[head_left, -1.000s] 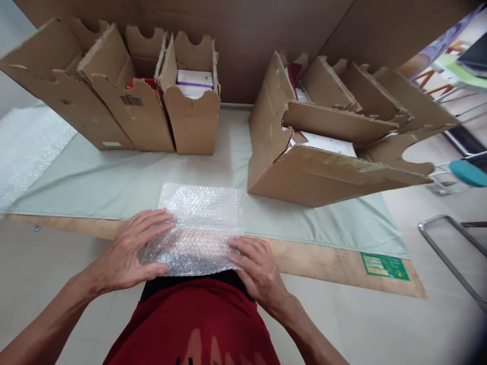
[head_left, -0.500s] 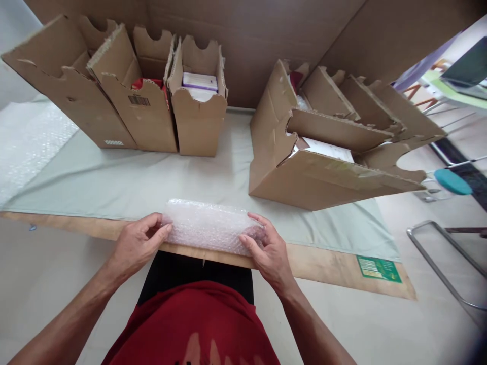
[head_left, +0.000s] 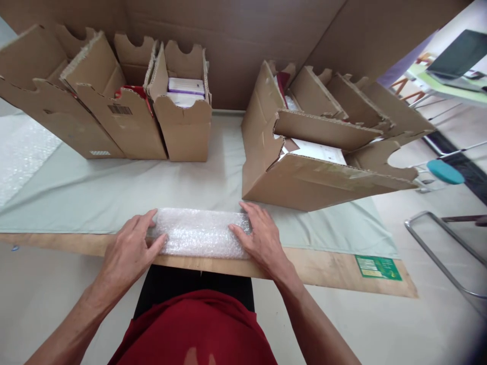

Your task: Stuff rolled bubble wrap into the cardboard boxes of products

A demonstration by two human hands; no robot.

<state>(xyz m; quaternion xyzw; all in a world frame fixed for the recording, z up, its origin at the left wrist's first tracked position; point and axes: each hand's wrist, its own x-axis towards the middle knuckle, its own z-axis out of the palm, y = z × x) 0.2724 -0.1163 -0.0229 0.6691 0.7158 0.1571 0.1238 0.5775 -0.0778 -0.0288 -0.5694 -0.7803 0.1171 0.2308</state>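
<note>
A flat, folded bundle of clear bubble wrap (head_left: 202, 233) lies at the front edge of the table, partly over the bare wooden strip. I cannot make out whether anything is inside it. My left hand (head_left: 131, 243) grips the left end, thumb on the near side and fingers at the far corner. At the other end, my right hand (head_left: 262, 235) has its thumb on top of the wrap and its fingers bent around the right side. Both hands hold the bundle between them, low against the table.
Upright cardboard bins (head_left: 182, 132) stand at the back left, one holding white and purple boxes. More cardboard bins (head_left: 319, 177) are grouped at right, with white boxes inside. A bubble wrap sheet (head_left: 26, 157) lies far left on the pale green cloth (head_left: 125, 192). A metal frame (head_left: 437, 253) stands at right.
The bundle now lies flatter on the table, where before its near side was tilted up. My hands have moved with its ends, and the view has shifted slightly.
</note>
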